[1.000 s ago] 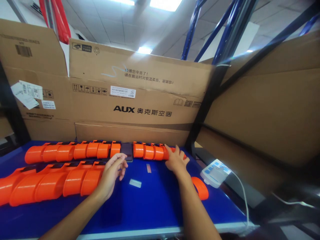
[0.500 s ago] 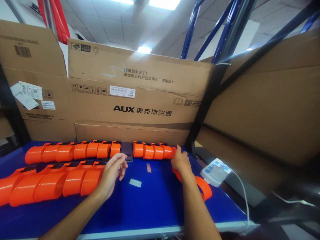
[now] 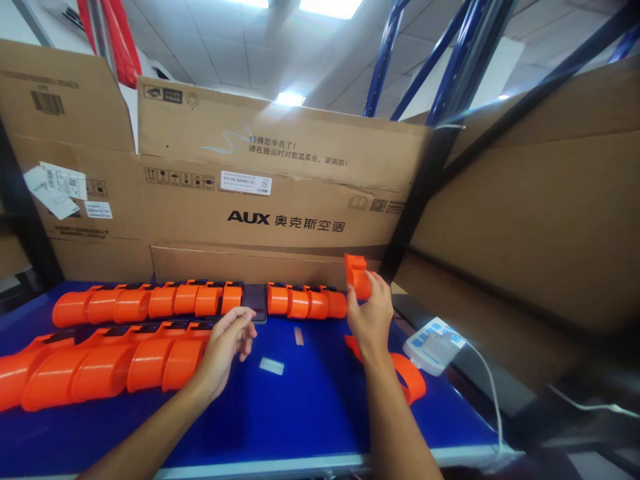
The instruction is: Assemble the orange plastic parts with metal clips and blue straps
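My right hand (image 3: 371, 315) grips an orange ring part (image 3: 357, 272), lifted above the right end of the back row of orange rings (image 3: 299, 303). Below this hand, another orange ring (image 3: 411, 379) lies on the blue table, partly hidden by my forearm. My left hand (image 3: 231, 340) hovers beside the front row of orange rings (image 3: 103, 368), thumb and fingertips brought together; whether something small is between them is too hard to make out. A dark flat device (image 3: 255, 303) sits between the two groups of the back row.
Two small flat pieces, one pale (image 3: 271, 365) and one pinkish (image 3: 299, 335), lie on the blue table (image 3: 295, 420). A white device (image 3: 434, 345) with a cable is at the right edge. Cardboard (image 3: 280, 257) stands behind, beside a black post (image 3: 413, 200).
My right hand has risen from the right end of the back row, bringing an orange ring part up with it. My left hand has stayed in place.
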Motion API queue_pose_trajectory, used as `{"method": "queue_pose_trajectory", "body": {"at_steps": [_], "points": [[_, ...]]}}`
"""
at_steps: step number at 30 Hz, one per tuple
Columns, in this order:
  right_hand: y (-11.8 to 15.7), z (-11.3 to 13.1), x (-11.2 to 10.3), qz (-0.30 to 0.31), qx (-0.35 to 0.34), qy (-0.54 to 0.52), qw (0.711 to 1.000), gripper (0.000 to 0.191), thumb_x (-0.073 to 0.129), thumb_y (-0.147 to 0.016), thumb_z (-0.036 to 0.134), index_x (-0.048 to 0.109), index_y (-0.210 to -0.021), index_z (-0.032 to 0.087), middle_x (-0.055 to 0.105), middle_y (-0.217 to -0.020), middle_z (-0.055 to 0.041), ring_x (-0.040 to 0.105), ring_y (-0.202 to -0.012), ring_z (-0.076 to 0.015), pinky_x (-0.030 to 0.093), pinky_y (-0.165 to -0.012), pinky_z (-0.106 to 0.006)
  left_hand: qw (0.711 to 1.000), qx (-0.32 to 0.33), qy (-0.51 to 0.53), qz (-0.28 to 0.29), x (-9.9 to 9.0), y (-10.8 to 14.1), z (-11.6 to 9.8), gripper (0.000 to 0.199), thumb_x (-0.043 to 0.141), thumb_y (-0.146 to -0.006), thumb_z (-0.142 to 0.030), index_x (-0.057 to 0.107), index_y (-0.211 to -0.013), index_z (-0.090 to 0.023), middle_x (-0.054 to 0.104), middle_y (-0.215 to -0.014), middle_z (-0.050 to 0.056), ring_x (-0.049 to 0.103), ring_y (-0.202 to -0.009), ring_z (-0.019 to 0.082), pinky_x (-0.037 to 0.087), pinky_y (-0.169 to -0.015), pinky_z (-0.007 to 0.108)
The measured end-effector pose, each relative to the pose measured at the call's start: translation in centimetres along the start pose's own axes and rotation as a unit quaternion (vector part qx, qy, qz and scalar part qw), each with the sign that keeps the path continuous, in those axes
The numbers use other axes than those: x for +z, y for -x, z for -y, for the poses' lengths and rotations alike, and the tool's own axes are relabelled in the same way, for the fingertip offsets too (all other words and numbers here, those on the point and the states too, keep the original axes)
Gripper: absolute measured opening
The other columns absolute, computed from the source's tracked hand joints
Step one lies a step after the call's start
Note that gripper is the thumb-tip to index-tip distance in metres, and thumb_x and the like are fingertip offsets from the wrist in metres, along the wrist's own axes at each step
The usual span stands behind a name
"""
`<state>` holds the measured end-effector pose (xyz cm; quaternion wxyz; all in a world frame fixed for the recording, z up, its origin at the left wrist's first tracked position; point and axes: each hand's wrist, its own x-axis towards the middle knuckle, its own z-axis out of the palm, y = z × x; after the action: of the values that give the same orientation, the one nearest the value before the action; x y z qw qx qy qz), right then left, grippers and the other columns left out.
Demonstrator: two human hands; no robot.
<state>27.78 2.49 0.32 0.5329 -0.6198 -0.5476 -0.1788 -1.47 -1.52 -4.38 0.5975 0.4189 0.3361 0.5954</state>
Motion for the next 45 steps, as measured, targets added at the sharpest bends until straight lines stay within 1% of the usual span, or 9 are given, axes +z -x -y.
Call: {"method": "queue_pose_trajectory", "body": {"at_steps": [3, 10, 17, 23, 28, 31, 35, 39, 45], "points": [[0.8, 1.8, 0.4, 0.013, -0.052, -0.139, 0.989, 0.049, 0.058, -0.094, 0.038, 0.056, -0.138, 0.015, 0.058, -0.142, -0.017, 0.053, -0.134, -0.0276, 0.041, -0.116, -0.045, 1.0, 0.013, -0.006, -0.006, -0.1, -0.2, 0.2, 0.042, 0.076, -0.079, -0.046, 0.068, -0.109, -0.018, 0.069, -0.079, 0.003, 0.061, -0.057, 0.013, 0.042, -0.048, 0.023], [4.8, 6.5, 1.1, 0.254, -0.138, -0.34, 0.895, 0.049, 0.072, -0.089, 0.034, 0.063, -0.136, 0.026, 0.061, -0.144, -0.0122, 0.056, -0.134, -0.0286, 0.044, -0.114, -0.05, 0.997, 0.027, 0.056, -0.038, 0.0, -0.7, 0.3, 0.05, 0.078, -0.081, -0.035, 0.065, -0.127, -0.023, 0.071, -0.128, 0.015, 0.071, -0.107, 0.027, 0.056, -0.084, 0.036], [6.5, 8.2, 1.2, 0.346, -0.141, -0.411, 0.832, 0.042, 0.073, -0.088, 0.036, 0.067, -0.129, 0.025, 0.072, -0.127, -0.0078, 0.069, -0.115, -0.0247, 0.054, -0.102, -0.043, 0.994, 0.006, 0.099, -0.056, 0.1, -0.7, 0.3, 0.044, 0.079, -0.079, -0.045, 0.065, -0.113, -0.021, 0.076, -0.115, 0.011, 0.073, -0.098, 0.026, 0.058, -0.08, 0.036], [5.0, 6.0, 1.7, 0.368, -0.038, -0.136, 0.919, 0.028, 0.051, -0.1, 0.036, 0.074, -0.096, 0.02, 0.077, -0.087, -0.0066, 0.073, -0.084, -0.0237, 0.055, -0.075, -0.033, 0.995, -0.023, 0.061, -0.075, -0.1, -0.2, -0.2, 0.05, 0.079, -0.073, -0.057, 0.069, -0.096, -0.014, 0.076, -0.089, 0.01, 0.07, -0.065, 0.02, 0.052, -0.06, 0.029], [4.9, 4.7, 1.5, 0.441, -0.029, 0.135, 0.887, 0.028, 0.065, -0.089, 0.049, 0.074, -0.093, 0.023, 0.077, -0.093, -0.0088, 0.072, -0.093, -0.0286, 0.05, -0.073, -0.033, 0.995, -0.041, 0.047, -0.072, -0.1, 0.0, -0.3, 0.052, 0.079, -0.07, -0.061, 0.067, -0.093, -0.016, 0.071, -0.075, 0.003, 0.061, -0.051, 0.014, 0.046, -0.051, 0.026], [5.4, 5.3, 1.6, 0.478, -0.059, 0.178, 0.858, 0.032, 0.067, -0.087, 0.054, 0.074, -0.092, 0.023, 0.076, -0.102, -0.0107, 0.07, -0.099, -0.0293, 0.049, -0.077, -0.034, 0.997, -0.025, 0.029, -0.071, 0.0, -0.1, -0.1, 0.05, 0.079, -0.072, -0.06, 0.067, -0.092, -0.016, 0.071, -0.084, 0.003, 0.058, -0.054, 0.011, 0.046, -0.05, 0.024], [5.9, 6.1, 2.1, 0.487, -0.084, 0.191, 0.848, 0.021, 0.066, -0.089, 0.035, 0.074, -0.099, 0.019, 0.074, -0.111, -0.0151, 0.068, -0.107, -0.0301, 0.048, -0.084, -0.035, 0.998, -0.007, 0.021, -0.059, 0.0, -0.1, 0.1, 0.047, 0.079, -0.073, -0.058, 0.067, -0.094, -0.017, 0.07, -0.091, 0.002, 0.054, -0.055, 0.01, 0.046, -0.049, 0.023], [6.0, 5.9, 2.4, 0.485, -0.092, 0.188, 0.849, 0.02, 0.057, -0.089, 0.018, 0.073, -0.1, 0.018, 0.073, -0.113, -0.0165, 0.068, -0.108, -0.0295, 0.048, -0.084, -0.035, 0.999, -0.025, 0.01, -0.045, -0.1, 0.0, 0.0, 0.049, 0.077, -0.074, -0.062, 0.066, -0.088, -0.016, 0.064, -0.072, 0.0, 0.051, -0.05, 0.01, 0.042, -0.045, 0.022], [5.9, 5.1, 2.4, 0.476, -0.098, 0.17, 0.857, 0.014, 0.06, -0.088, 0.021, 0.072, -0.095, 0.017, 0.073, -0.111, -0.0168, 0.069, -0.104, -0.0305, 0.048, -0.08, -0.034, 0.998, -0.048, 0.01, -0.024, 0.0, 0.2, -0.4, 0.05, 0.076, -0.073, -0.064, 0.063, -0.088, -0.018, 0.062, -0.065, -0.002, 0.049, -0.044, 0.01, 0.04, -0.042, 0.022]]}}
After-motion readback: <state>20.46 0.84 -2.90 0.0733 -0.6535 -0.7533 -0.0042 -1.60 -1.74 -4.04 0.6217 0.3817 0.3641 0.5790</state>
